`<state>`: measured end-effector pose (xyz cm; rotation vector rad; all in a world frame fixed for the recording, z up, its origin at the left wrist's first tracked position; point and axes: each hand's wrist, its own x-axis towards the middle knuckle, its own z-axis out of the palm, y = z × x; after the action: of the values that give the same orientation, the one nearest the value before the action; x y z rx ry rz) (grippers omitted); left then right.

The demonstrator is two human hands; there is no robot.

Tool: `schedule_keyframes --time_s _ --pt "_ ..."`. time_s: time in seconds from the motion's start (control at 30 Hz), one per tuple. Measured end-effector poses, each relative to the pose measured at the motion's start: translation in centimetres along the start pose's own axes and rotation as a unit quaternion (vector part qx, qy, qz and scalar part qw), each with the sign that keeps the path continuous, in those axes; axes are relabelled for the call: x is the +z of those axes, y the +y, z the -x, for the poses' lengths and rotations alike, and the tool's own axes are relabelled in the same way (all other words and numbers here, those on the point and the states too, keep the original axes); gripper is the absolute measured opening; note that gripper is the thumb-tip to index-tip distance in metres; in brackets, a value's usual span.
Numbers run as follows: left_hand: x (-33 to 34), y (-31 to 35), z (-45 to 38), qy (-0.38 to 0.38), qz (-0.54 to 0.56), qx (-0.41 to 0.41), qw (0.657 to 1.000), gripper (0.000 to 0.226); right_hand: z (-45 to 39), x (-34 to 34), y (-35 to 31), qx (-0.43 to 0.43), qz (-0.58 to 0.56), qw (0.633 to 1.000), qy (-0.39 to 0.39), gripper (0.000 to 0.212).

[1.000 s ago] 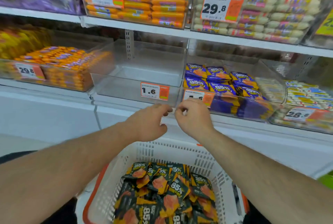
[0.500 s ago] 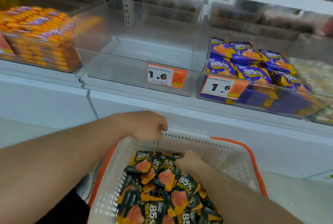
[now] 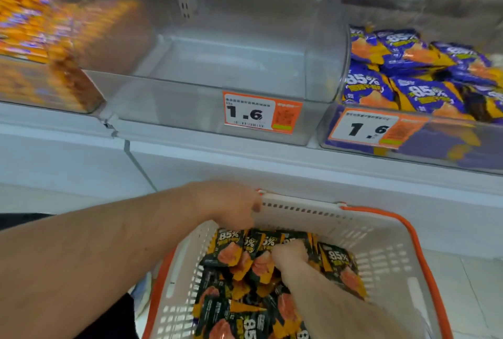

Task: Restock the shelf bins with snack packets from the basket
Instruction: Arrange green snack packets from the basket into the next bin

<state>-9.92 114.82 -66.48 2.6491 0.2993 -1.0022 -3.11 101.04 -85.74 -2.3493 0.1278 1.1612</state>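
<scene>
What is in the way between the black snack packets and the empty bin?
Nothing visible blocks the path. The right hand digs among the black packets in the basket; the empty bin above is open-topped, with only its low front wall to lift over.

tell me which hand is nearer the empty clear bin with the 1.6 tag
Left. The left hand sits at the basket's far rim, just below the shelf edge under the empty bin. The right hand is lower, down among the black snack packets inside the basket.
</scene>
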Motion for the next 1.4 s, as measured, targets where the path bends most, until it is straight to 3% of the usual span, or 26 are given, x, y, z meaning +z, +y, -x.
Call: schedule_keyframes --time_s 0.23,0.37,0.5,0.57,0.7,0.77,0.83,0.93,1.0,1.07,1.13,1.23,1.27,1.4 --pt "-0.8 0.1 1.9 0.051 0.017 0.019 0.998 0.046 5.4 -4.2 -2.8 -0.15 0.189 0.97 0.024 0.01" --pt "-2.6 -1.1 5.0 0.12 0.072 -0.023 0.99 0.06 10.1 -7.6 -5.8 -0.304 0.149 0.94 0.044 0.025" --pt "-4.6 -3.0 9.0 0.212 0.2 -0.051 0.955 0.069 16.0 -9.9 -9.0 -0.413 -0.005 0.909 0.056 0.029" --pt "-5.1 -3.9 10.3 0.258 0.329 -0.021 0.908 0.056 18.8 -10.6 -10.0 -0.441 -0.089 0.892 0.047 0.032" --pt "-6.1 -3.9 11.3 0.287 0.559 0.1 0.772 0.029 22.4 -11.4 -12.5 -0.477 -0.221 0.851 0.021 0.027" --pt "-7.1 -3.6 11.4 0.343 0.605 0.128 0.707 0.023 22.6 -11.7 -14.0 -0.493 -0.241 0.834 0.058 0.023" --pt "-8.6 -3.7 11.5 0.405 0.626 0.124 0.654 0.024 22.5 -12.0 -15.7 -0.527 -0.222 0.813 0.112 0.038" --pt "-11.3 -4.6 11.3 0.465 0.631 0.106 0.612 0.034 23.0 -12.4 -18.5 -0.539 -0.207 0.808 0.114 0.033" --pt "-12.7 -5.9 11.1 0.542 0.546 0.05 0.637 0.032 23.0 -13.0 -20.8 -0.538 -0.192 0.81 0.13 0.027" --pt "-13.1 -8.1 10.5 0.663 0.323 -0.064 0.672 0.027 22.5 -13.4 -23.4 -0.524 -0.198 0.818 0.13 0.029" --pt "-12.5 -10.9 9.7 0.719 0.13 -0.148 0.666 0.035 21.0 -13.4 -26.0 -0.501 -0.189 0.836 0.124 0.029" --pt "-10.9 -14.0 8.5 0.671 0.095 -0.234 0.697 0.055 18.0 -12.7 -29.8 -0.443 -0.142 0.879 0.1 0.029" --pt "-10.5 -14.5 8.3 0.659 0.104 -0.243 0.704 0.057 17.3 -12.3 -30.9 -0.43 -0.115 0.891 0.083 0.02" --pt "-10.7 -14.6 8.5 0.662 0.153 -0.238 0.694 0.05 14.2 -10.6 -34.6 -0.415 -0.005 0.91 0.007 0.017"
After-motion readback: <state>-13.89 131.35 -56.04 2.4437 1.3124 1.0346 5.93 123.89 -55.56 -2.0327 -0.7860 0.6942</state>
